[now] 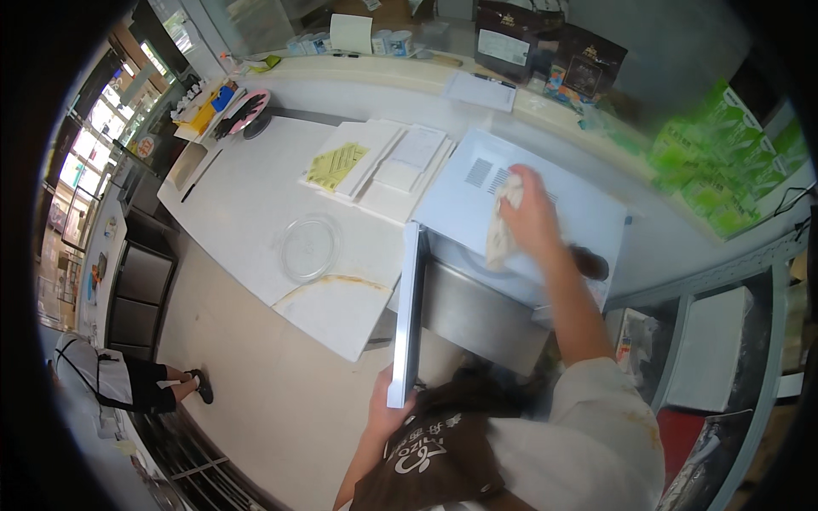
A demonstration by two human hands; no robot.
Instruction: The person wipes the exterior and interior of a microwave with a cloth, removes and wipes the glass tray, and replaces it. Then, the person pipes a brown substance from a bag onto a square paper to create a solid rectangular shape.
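A white microwave oven stands on the worktop with its door swung out toward me. My left hand is closed around the door's lower corner, its fingers partly hidden. In my right hand is a bunched, pale cloth, pressed between fingers and thumb. That cloth hangs at the oven's front upper edge, over the vent slots and the opening; motion blurs it a little. To the left of the oven, a round clear glass turntable plate lies flat on the white worktop.
Behind the plate are stacked white panels with a yellow sheet. A ledge with dark bags and green packs runs along the back. Shelves stand at right. Another person stands far left.
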